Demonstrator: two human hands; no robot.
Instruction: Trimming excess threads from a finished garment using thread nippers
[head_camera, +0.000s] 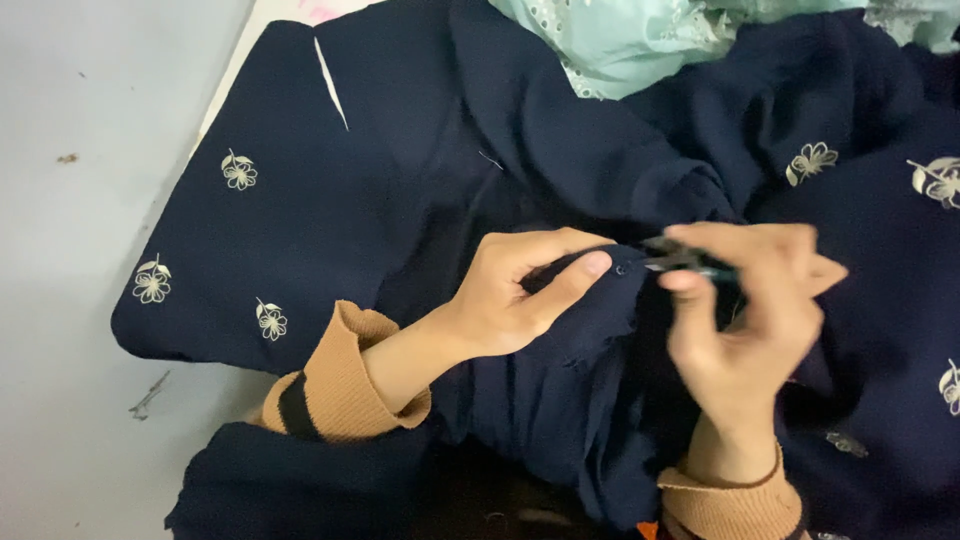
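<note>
Left hand (520, 290) pinches a fold of the navy blue fabric with cream flower embroidery (330, 230), spread over the grey bench (70, 300). Right hand (745, 310) is closed around small dark thread snips (680, 258) at the fold's edge. Trimming looks mid-way; how much remains, I cannot tell.

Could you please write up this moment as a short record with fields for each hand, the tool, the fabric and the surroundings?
Left hand: pinches a fold of the navy fabric, thumb on top
Right hand: grips a small dark snipping tool, tip at the pinched fold
Fabric: navy, pale flower motifs, spread and bunched over the table
Cuffs: tan ribbed sleeves, dark stripe on the left one
Behind: mint-green lace-edged cloth
Surface: pale grey table
</note>
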